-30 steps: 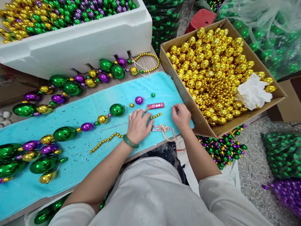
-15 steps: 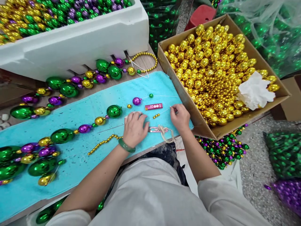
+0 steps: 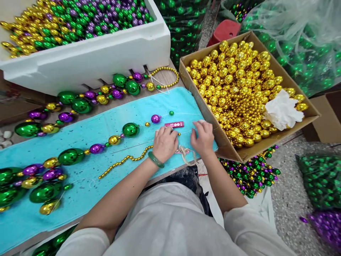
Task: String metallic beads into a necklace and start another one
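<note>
My left hand (image 3: 165,143), with a green bangle at the wrist, rests curled on the turquoise cloth (image 3: 87,135) over the end of a strand of small gold beads (image 3: 125,161). My right hand (image 3: 202,137) is close beside it, fingers pinched on a thin white thread by a few small gold beads. A pink lighter (image 3: 174,124) lies just beyond my fingers. A purple bead (image 3: 155,118) and a small green bead (image 3: 171,113) sit on the thread further back. Pink-handled scissors and a loop of cord (image 3: 186,154) lie under my hands.
A cardboard box of gold balls (image 3: 239,85) with white tissue stands at the right. A white foam box (image 3: 87,53) of mixed beads sits behind. Long garlands of green, purple and gold balls (image 3: 71,156) cross the cloth at left. Bags of beads lie on the floor.
My left hand slid right toward the lighter, and my right hand came in slightly left, so the two hands are now close together. The gold bead strand trails further right.
</note>
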{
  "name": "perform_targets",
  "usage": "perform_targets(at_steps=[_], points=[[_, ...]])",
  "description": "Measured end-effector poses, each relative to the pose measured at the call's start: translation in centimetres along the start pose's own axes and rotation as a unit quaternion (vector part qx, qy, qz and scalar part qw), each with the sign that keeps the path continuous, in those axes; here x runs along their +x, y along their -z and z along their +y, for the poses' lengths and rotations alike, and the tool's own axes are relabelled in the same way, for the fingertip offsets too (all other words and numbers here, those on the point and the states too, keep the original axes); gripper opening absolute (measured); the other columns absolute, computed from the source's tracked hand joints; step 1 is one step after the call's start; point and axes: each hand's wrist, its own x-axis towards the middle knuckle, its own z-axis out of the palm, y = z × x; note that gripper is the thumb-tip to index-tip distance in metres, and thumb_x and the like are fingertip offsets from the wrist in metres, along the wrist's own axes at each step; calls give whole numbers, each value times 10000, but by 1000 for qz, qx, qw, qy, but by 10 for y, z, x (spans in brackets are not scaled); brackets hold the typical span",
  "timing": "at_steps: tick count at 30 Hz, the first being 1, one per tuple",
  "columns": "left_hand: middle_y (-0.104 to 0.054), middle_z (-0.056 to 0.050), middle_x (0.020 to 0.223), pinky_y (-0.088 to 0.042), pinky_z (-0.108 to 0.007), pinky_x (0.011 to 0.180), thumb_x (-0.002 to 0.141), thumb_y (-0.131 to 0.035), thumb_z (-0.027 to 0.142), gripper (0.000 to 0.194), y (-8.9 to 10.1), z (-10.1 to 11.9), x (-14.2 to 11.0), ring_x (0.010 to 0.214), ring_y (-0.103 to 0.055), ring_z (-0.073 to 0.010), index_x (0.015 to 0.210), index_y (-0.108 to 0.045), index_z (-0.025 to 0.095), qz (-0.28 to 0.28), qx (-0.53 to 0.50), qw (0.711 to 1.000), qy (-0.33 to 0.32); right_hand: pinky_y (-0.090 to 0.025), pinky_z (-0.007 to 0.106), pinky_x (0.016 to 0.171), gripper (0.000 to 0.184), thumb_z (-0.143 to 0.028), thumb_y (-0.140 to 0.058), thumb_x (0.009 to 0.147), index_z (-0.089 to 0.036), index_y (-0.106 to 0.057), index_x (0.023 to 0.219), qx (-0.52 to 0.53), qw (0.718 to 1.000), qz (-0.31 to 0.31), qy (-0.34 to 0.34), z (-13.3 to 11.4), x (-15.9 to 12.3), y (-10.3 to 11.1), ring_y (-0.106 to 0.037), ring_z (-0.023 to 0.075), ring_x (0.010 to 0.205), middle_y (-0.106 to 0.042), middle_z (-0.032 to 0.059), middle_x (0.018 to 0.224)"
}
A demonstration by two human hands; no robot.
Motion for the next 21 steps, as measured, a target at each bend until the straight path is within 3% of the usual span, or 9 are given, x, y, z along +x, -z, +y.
perform_targets(at_steps=[4, 7, 10, 16, 21], points=[[-629, -111, 970, -404, -432, 811, 928, -435, 265, 229, -1, -4, 3, 972, -523, -284, 910, -655, 205, 5, -41, 999, -3, -464, 407, 858, 263, -195, -533, 891, -228, -678, 1108, -27, 981, -131, 138, -18, -3, 1, -496, 277, 1034, -621, 108, 1217], [-642, -99, 920, -421, -399, 820, 941, -389, 243, 234, 2, -10, 2, 910, -547, -252, 883, -608, 182, 16, -115, 993, 2, -469, 373, 790, 193, -234, -524, 932, -231, -704, 1001, -42, 967, -186, 166, -24, 1, -1, -496, 254, 981, -649, 91, 1168], [-641, -51, 821, -437, -345, 766, 939, -373, 240, 200, 13, -18, -4, 793, -569, -202, 865, -553, 193, 16, -221, 975, 22, -454, 354, 747, 208, -247, -498, 960, -225, -700, 912, -59, 961, -204, 175, -22, 9, 7, -498, 241, 940, -675, 77, 1047], [-608, 27, 679, -415, -269, 611, 903, -425, 314, 161, 48, -35, -24, 589, -527, -130, 814, -519, 218, 14, -351, 930, 111, -411, 359, 740, 206, -160, -464, 934, -177, -656, 860, -165, 966, -132, 148, -13, 28, 57, -491, 258, 924, -661, 121, 960], [-616, 22, 671, -414, -261, 580, 896, -435, 355, 179, 57, -49, -37, 575, -535, -130, 819, -522, 219, 15, -365, 922, 130, -363, 325, 649, 202, -202, -453, 932, -179, -634, 844, -230, 968, -64, 72, 12, 47, 93, -504, 254, 902, -661, 117, 916]])
